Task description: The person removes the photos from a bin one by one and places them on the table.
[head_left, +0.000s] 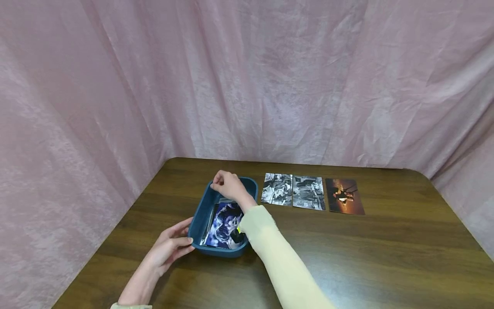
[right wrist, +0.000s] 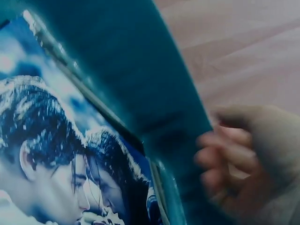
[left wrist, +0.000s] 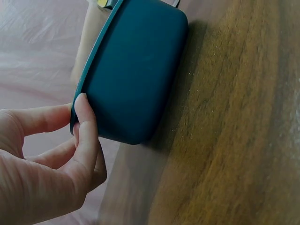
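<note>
Sitting on the brown wooden table, backed by pink curtain: blue tray, left of centre, with a blue-toned photo lying inside. Left hand holds the tray's near-left corner, fingertips curled onto the rim. Right hand reaches over the tray's far end, fingers bent down into it; can't tell whether they pinch anything, wrist view is blurred. Right of the tray, just apart from it, a row of three prints: two black-and-white photos, then an orange-toned photo
</note>
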Demonstrator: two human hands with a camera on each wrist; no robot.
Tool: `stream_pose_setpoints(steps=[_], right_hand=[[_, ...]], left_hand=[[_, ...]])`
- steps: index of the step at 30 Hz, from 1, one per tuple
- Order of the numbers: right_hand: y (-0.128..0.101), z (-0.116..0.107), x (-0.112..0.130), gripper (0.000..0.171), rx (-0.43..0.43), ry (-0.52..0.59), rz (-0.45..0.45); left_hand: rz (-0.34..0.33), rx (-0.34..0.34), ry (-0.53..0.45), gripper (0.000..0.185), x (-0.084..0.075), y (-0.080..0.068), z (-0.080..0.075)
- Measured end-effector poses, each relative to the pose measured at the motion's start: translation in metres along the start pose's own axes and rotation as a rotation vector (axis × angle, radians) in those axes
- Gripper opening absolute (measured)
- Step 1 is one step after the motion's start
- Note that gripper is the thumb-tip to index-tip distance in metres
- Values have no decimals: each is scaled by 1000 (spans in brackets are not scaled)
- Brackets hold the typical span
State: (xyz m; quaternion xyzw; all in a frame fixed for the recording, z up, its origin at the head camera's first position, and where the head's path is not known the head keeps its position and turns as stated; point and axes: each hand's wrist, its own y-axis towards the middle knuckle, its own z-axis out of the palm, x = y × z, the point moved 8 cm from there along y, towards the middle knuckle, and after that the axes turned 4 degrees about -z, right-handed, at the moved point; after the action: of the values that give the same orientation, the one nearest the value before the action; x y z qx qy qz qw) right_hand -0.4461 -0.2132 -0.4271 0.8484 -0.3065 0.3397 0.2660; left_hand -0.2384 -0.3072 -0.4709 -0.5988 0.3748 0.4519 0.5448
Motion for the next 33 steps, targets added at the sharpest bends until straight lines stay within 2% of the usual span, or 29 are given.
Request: stream_pose_setpoints(steps=[3, 6, 9, 11, 15, 20, 24, 33], right_hand=[[-13, 15, -4, 46, 218, -146, 68], [-25, 24, -9, 75, 395, -319, 130], [-36, 25, -12, 85, 502, -433, 161], [-41, 23, -13, 87, 538, -465, 170], [-46, 20, -13, 83, 555, -490, 166], [-46, 19, -13, 78, 523, -492, 177], [-46, 18, -12, 79, 505, -499, 181], [-42, 16, -15, 74, 482, -455, 187]], left_hand=[[-6, -13, 9, 70, 1, -1, 0], [-10, -37, 12, 70, 0, -3, -2], [-13, -45, 12, 70, 0, -4, -2], [-11, -43, 7, 70, 0, -3, -1], [-5, -33, 6, 70, 0, -3, 1], [-7, -36, 4, 71, 0, -3, 1], [-7, -30, -2, 71, -1, -4, 1], [-11, -27, -12, 70, 0, -2, 2]])
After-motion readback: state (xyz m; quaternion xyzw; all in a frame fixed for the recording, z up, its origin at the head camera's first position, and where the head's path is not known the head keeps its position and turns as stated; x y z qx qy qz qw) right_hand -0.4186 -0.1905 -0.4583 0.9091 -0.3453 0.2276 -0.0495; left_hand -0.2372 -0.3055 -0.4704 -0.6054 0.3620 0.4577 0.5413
